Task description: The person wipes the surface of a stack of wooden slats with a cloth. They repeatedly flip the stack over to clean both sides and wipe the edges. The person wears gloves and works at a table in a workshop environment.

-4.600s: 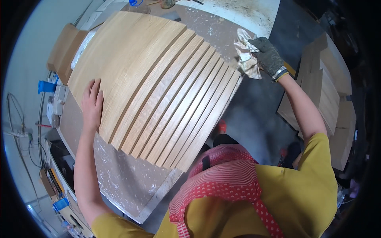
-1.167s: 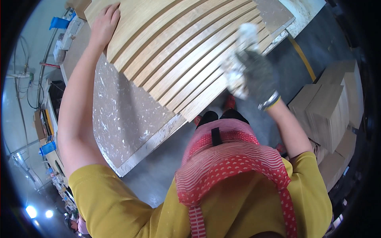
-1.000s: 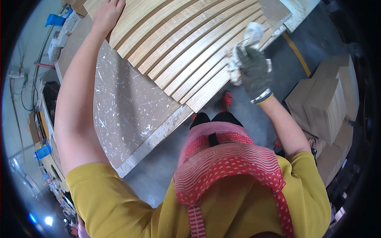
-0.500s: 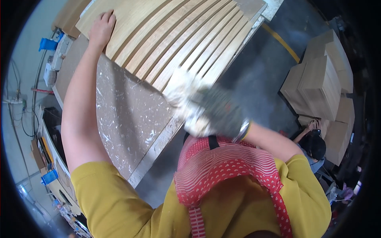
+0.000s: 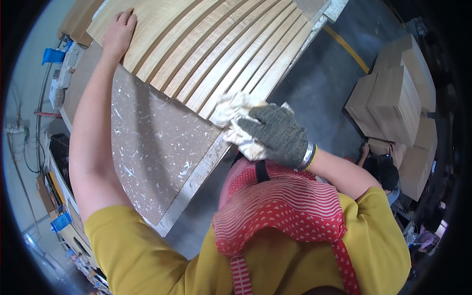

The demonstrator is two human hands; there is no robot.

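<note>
Strips of pale wood (image 5: pixel 209 46), slightly curved and set side by side with narrow gaps, lie on a worktable (image 5: pixel 147 142). My left hand (image 5: pixel 119 33) is bare and rests on the wide leftmost board (image 5: pixel 150 22), fingers extended over it. A dark grey knit glove covers my right hand (image 5: pixel 281 135), which grips a crumpled whitish rag (image 5: pixel 240 118). The rag is at the near right ends of the strips, by the table's edge. Part of the rag is hidden under the gloved fingers.
Pale flecks and scratches mark the brown table top. Stacked cardboard boxes (image 5: pixel 388 105) stand on the floor at right, where another person (image 5: pixel 388 172) crouches beside them. A yellow line (image 5: pixel 346 46) crosses the grey floor. Blue-handled items (image 5: pixel 54 55) and shelving line the left wall.
My right hand and the rag have moved slightly right and are less blurred. The wood appears shifted a little up and left in view, with my left hand still on it.
</note>
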